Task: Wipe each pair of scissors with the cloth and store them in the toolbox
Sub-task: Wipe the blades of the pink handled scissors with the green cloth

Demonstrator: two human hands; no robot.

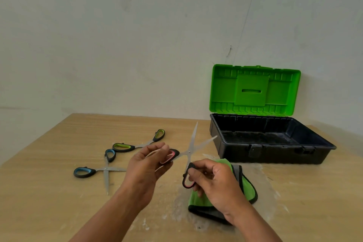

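- The left hand [149, 163] pinches one loop of the pink-handled scissors [189, 151] and the right hand [214, 179] grips the other. The blades are spread wide above the tabletop [59, 192].
- The green cloth [245, 184] lies beneath the right hand. Best to free one hand for it and wipe from pivot to tips, keeping fingers off the edges.
- Close the blades before laying the pair in the open toolbox [271, 151].

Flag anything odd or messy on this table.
White flecks litter the table around the green cloth. The blue-handled scissors lie splayed open, blades exposed; the left hand and right hand hold the pink-handled scissors open too.
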